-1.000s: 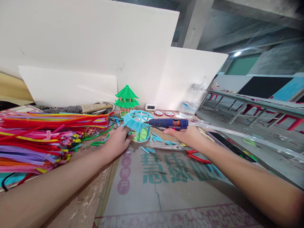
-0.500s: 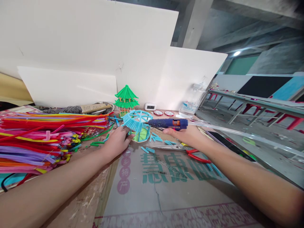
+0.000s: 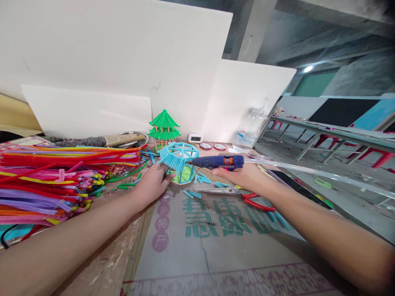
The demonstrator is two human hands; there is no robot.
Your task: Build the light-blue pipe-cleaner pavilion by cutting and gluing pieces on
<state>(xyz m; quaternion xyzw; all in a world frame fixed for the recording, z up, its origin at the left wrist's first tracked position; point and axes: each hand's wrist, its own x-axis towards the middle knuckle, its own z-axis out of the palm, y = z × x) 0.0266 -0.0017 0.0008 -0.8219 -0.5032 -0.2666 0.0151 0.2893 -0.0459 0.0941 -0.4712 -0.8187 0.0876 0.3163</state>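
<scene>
My left hand (image 3: 156, 179) is closed on the near left side of a small blue pavilion model (image 3: 173, 159), built of pipe-cleaner pieces over a light green base (image 3: 185, 174). Part of its roof ring is covered with short blue strips; the rest is an open frame. In my right hand (image 3: 239, 174) is a dark blue glue gun (image 3: 219, 161), its nozzle pointing left at the edge of the roof frame. A long clear glue stick (image 3: 296, 169) trails from its back. Cut blue pipe-cleaner pieces (image 3: 202, 178) lie beside the model.
Scissors with red handles (image 3: 257, 202) lie in front of my right hand. Bundles of coloured pipe cleaners (image 3: 40, 185) fill the left side. A green pagoda model (image 3: 164, 127), a small digital clock (image 3: 195, 138) and a plastic bottle (image 3: 248, 129) stand at the back.
The glue gun's nozzle has dipped slightly, now lower against the roof's edge. My left hand stays in place on the model.
</scene>
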